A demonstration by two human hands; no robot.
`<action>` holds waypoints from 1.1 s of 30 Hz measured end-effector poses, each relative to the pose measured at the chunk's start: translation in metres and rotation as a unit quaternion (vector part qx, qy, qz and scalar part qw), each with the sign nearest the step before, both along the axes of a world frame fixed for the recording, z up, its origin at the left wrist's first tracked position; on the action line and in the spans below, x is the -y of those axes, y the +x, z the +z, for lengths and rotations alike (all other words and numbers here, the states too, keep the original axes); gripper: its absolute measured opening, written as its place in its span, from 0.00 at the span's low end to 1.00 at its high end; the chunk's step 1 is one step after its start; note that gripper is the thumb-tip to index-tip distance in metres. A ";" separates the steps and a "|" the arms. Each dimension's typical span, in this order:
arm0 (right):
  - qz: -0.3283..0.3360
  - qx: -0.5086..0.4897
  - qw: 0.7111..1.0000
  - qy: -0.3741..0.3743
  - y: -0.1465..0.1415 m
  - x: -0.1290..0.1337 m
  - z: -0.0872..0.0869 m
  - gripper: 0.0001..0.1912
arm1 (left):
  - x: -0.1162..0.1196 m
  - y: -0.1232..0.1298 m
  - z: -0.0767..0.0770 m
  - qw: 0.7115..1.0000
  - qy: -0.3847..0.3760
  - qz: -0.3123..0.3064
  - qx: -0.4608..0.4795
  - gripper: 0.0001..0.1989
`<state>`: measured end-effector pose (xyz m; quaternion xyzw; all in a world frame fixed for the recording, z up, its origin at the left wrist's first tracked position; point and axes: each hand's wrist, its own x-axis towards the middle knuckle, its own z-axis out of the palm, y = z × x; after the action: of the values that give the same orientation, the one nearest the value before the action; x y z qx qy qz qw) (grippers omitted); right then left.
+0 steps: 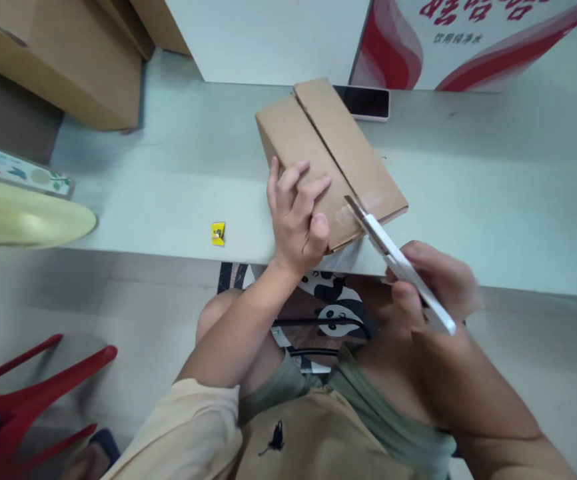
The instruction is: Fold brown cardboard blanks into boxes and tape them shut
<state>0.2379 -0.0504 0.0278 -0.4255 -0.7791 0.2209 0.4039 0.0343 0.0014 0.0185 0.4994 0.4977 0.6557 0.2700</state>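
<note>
A brown cardboard box (298, 133) lies at an angle on the table, a seam running along its top. Clear tape shows at the near end of that seam. My left hand (296, 220) rests on the box's top and near left edge with its fingers spread. In my right hand (433, 283) is a white-handled box cutter (401, 263), slanting up to the left. Its blade tip is over the taped end of the seam; whether it touches the cardboard I cannot tell. Motion blurs the right hand slightly.
Behind the box lie a phone (368, 102) and a red-and-white carton (448, 53). A small yellow packet (218, 233) sits near the front edge of the table (168, 167). Larger cardboard boxes (83, 67) stand at left. Below is a red stool (33, 393).
</note>
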 end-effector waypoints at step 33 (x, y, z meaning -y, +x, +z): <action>-0.041 0.066 0.978 0.193 -0.033 0.002 0.026 0.13 | -0.013 -0.011 -0.028 0.971 0.090 0.005 -0.223 0.34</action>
<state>0.2048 -0.0526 0.0540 -0.3852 -0.8135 0.0214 0.4352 0.0231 0.0142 -0.0094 0.6525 0.4870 0.5714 0.1032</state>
